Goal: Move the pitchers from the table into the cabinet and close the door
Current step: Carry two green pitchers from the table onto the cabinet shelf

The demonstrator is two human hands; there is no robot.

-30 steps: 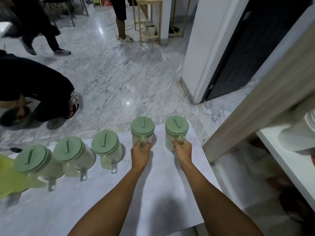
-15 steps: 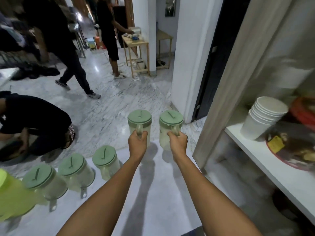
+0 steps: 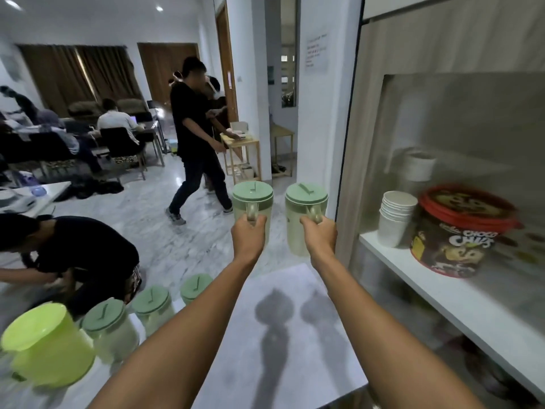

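My left hand (image 3: 247,236) grips the handle of a pale pitcher with a green lid (image 3: 252,196), held upright in the air above the white table (image 3: 295,335). My right hand (image 3: 320,234) grips the handle of a second green-lidded pitcher (image 3: 305,219), level with the first and just left of the open cabinet. Three more green-lidded pitchers (image 3: 152,305) stand in a row at the table's left, beside a bright lime pitcher (image 3: 48,343). The cabinet's white shelf (image 3: 460,308) lies to the right. Its door (image 3: 354,128) stands open.
On the shelf stand a stack of white paper cups (image 3: 395,219) and a red-lidded Choco Chips tub (image 3: 460,231). A person crouches at the left by the table (image 3: 73,258). Another person in black (image 3: 194,143) walks across the marble floor beyond the pitchers.
Both hands have lifted their two pitchers off the table and raised them. My view has tilted up toward the room and the cabinet shelf.
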